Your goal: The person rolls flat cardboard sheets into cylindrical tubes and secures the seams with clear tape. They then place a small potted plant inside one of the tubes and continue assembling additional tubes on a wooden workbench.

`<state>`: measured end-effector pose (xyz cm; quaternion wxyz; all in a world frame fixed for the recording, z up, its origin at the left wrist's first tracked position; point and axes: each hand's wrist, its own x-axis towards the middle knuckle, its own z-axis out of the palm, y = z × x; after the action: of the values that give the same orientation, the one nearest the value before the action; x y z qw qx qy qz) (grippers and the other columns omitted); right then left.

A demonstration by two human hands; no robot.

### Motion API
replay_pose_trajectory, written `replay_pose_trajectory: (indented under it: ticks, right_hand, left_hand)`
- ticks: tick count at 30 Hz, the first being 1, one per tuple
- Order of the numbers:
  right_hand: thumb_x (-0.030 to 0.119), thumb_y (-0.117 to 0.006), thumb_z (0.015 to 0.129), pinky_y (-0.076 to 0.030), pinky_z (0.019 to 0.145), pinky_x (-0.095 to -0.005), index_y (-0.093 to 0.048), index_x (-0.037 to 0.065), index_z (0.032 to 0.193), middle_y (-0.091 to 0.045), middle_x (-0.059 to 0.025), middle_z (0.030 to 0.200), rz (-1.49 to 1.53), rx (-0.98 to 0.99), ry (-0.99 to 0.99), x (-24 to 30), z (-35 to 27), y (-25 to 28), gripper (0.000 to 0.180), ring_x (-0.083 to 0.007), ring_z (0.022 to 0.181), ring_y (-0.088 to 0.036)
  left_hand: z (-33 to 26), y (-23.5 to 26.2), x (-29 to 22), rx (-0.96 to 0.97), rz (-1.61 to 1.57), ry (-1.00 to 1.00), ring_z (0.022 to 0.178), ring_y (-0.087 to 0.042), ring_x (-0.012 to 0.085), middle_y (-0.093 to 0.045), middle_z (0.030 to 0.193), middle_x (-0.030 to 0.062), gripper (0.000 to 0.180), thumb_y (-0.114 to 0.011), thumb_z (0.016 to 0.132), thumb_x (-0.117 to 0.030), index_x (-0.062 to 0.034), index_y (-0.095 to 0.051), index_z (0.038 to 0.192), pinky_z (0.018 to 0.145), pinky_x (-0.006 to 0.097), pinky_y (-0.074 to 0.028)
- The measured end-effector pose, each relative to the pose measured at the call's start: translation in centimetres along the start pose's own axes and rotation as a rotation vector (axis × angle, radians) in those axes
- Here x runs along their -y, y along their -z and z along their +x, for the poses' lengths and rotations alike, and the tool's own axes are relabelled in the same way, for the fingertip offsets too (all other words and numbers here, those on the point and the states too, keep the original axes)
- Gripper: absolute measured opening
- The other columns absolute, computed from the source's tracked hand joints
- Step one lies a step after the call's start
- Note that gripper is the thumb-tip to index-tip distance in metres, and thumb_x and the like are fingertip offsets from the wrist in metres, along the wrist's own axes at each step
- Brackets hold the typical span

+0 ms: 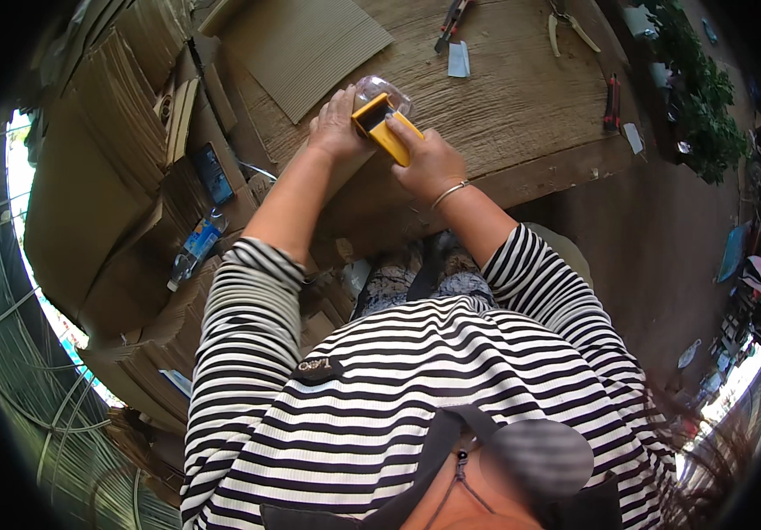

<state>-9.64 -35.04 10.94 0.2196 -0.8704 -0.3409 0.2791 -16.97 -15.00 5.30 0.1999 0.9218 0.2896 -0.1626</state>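
Note:
Over the near part of the wooden table, my right hand (pixel 429 162) is wrapped around a yellow tape dispenser (pixel 395 144), thumb on its upper side. The dispenser has a dark inside face. At its far end sits a clear, shiny round piece (pixel 386 88) that looks like a roll of clear tape. My left hand (pixel 338 125) presses its fingers together along the left side of this roll. Its fingertips and palm are partly hidden, but the hand appears to grip the roll. A corrugated cardboard sheet (pixel 302 53) lies flat just beyond my left hand.
Stacked cardboard (pixel 102 146) rises at the left, with a plastic bottle (pixel 195 247) beside it. On the wooden table (pixel 495 115) lie a box cutter (pixel 452 25), pruning shears (pixel 569 31), and a red and black cutter (pixel 612 102). Green plants (pixel 698 88) stand past the right edge.

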Motion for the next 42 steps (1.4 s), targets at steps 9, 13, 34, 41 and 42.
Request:
replay_pose_trajectory:
  ticks: [9, 13, 34, 41, 42]
  right_hand:
    - [0.023, -0.082, 0.072, -0.058, 0.068, -0.0413, -0.061, 0.039, 0.141, -0.059, -0.0092, 0.091, -0.158, 0.007, 0.103, -6.4, -10.5, 4.2, 0.074, -0.0291, 0.077, -0.067]
    - [0.027, -0.082, 0.075, -0.058, 0.073, -0.0433, -0.061, 0.042, 0.139, -0.061, -0.0107, 0.096, -0.238, 0.071, -0.009, -8.4, -7.3, -1.1, 0.069, -0.0317, 0.083, -0.069]
    - [0.023, -0.081, 0.073, -0.057, 0.071, -0.0411, -0.066, 0.035, 0.134, -0.059, -0.0092, 0.091, -0.066, -0.076, 0.068, -7.8, -10.0, -0.7, 0.064, -0.0306, 0.078, -0.067]
    - [0.027, -0.081, 0.074, -0.057, 0.068, -0.041, -0.065, 0.033, 0.136, -0.06, -0.0104, 0.09, 0.009, -0.071, 0.198, -2.7, -8.0, 4.2, 0.064, -0.0309, 0.078, -0.068]
    - [0.028, -0.081, 0.074, -0.057, 0.068, -0.0409, -0.065, 0.033, 0.136, -0.06, -0.0102, 0.09, -0.013, -0.052, 0.219, -2.9, -9.7, 6.0, 0.064, -0.0305, 0.078, -0.068]
  left_hand:
    - [-0.6, 0.6, -0.4, 0.029, 0.034, 0.087, 0.145, -0.041, 0.0317, -0.036, 0.161, 0.0107, 0.123, -0.089, 0.062, -0.055, -0.0209, -0.024, 0.161, 0.117, 0.048, -0.039]
    - [1.5, 1.6, 1.6, 0.088, -0.107, 0.036, 0.144, -0.044, 0.0333, -0.042, 0.158, 0.0136, 0.124, -0.091, 0.058, -0.049, -0.02, -0.027, 0.161, 0.117, 0.045, -0.041]
    - [-3.7, -3.5, 1.2, 0.178, -0.37, -0.159, 0.144, -0.041, 0.0359, -0.038, 0.158, 0.0163, 0.105, -0.087, 0.071, -0.039, -0.0092, -0.035, 0.158, 0.123, 0.045, -0.031]
    - [-5.0, -7.3, -2.2, -0.221, 0.054, 0.163, 0.147, -0.033, 0.0348, -0.03, 0.16, 0.0112, 0.12, -0.088, 0.064, -0.05, -0.0248, -0.021, 0.161, 0.118, 0.053, -0.029]
    - [-5.3, -8.2, -2.4, -0.236, 0.076, 0.189, 0.146, -0.033, 0.0341, -0.031, 0.16, 0.0103, 0.121, -0.088, 0.063, -0.05, -0.0267, -0.021, 0.161, 0.118, 0.052, -0.03]
